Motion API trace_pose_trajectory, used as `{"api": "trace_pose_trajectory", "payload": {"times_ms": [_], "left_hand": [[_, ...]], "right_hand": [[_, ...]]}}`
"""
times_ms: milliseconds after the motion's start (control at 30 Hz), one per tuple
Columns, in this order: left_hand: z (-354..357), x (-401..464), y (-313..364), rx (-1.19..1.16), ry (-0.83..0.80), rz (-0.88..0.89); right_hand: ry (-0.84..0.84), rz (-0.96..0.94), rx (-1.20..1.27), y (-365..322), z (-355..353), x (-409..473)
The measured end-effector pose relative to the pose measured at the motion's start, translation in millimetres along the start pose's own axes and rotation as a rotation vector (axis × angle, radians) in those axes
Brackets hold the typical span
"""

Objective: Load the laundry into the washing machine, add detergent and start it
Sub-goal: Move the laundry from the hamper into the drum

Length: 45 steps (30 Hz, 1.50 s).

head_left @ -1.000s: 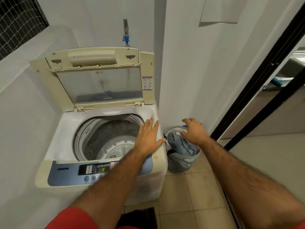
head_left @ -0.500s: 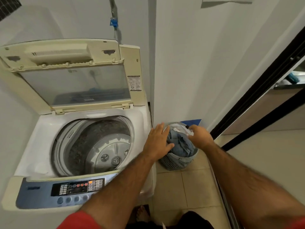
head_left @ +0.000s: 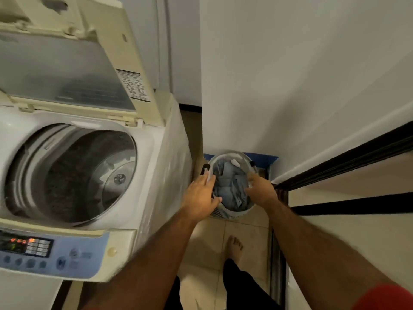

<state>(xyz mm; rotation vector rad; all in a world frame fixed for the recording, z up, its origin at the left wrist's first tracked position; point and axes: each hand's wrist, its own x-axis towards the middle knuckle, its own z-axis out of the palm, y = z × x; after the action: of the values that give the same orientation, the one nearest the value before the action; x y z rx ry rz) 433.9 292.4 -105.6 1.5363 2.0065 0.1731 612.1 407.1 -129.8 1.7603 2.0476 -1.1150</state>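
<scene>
A white top-loading washing machine point(head_left: 156, 166) stands at the left with its lid point(head_left: 67, 63) raised and its drum point(head_left: 73, 175) bare of clothes. Right of it, on the floor, a round grey laundry basket point(head_left: 232, 212) holds blue-grey clothes point(head_left: 230, 182). My left hand point(head_left: 200, 196) is over the basket's left rim with fingers spread, touching the rim. My right hand point(head_left: 260, 190) is at the basket's right rim, fingers curled down onto the clothes; whether it grips them I cannot tell.
The control panel point(head_left: 49, 249) with lit indicators runs along the machine's front. A white wall point(head_left: 279, 74) stands right behind the basket. A dark sliding-door frame point(head_left: 348, 162) and its floor track border the right side. My bare foot point(head_left: 234, 247) rests on the tiled floor.
The view has dropped and closed in on the basket. My left hand left the machine's top and came down to the basket rim; my right hand sank lower onto the clothes.
</scene>
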Motion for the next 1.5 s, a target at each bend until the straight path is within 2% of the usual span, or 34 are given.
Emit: {"api": "trace_pose_trajectory", "payload": {"times_ms": [233, 400, 500, 633, 767, 867, 1000, 1100, 1267, 1333, 1500], "left_hand": [[61, 78, -6, -0.102, -0.078, -0.123], [126, 138, -29, -0.167, -0.111, -0.165], [178, 169, -48, -0.194, -0.150, -0.185], [235, 199, -75, -0.217, -0.177, -0.187], [273, 216, -96, -0.244, -0.146, -0.188], [282, 218, -102, -0.283, -0.122, -0.182], [276, 209, -96, -0.373, -0.066, -0.215], [255, 195, -83, -0.464, -0.097, -0.252], [220, 176, -63, -0.496, -0.148, -0.165], [186, 167, -42, -0.493, -0.159, -0.124], [110, 148, 4, -0.462, -0.106, -0.004]], "right_hand": [[-0.085, 0.061, 0.077, 54, 23, 84], [-0.143, 0.013, -0.027, 76, 50, 143], [-0.152, -0.024, -0.059, 105, 91, 195], [-0.155, 0.055, -0.043, 142, 155, 250], [-0.118, 0.112, -0.063, 160, 203, 287], [0.000, 0.105, -0.095, 171, 223, 302], [0.065, 0.021, 0.011, 170, 210, 292], [0.084, -0.018, 0.161, 156, 185, 261], [0.118, -0.022, 0.460, 99, 106, 183], [0.129, -0.085, 0.560, 72, 67, 155], [0.045, -0.173, 0.789, 18, -27, 103]]}}
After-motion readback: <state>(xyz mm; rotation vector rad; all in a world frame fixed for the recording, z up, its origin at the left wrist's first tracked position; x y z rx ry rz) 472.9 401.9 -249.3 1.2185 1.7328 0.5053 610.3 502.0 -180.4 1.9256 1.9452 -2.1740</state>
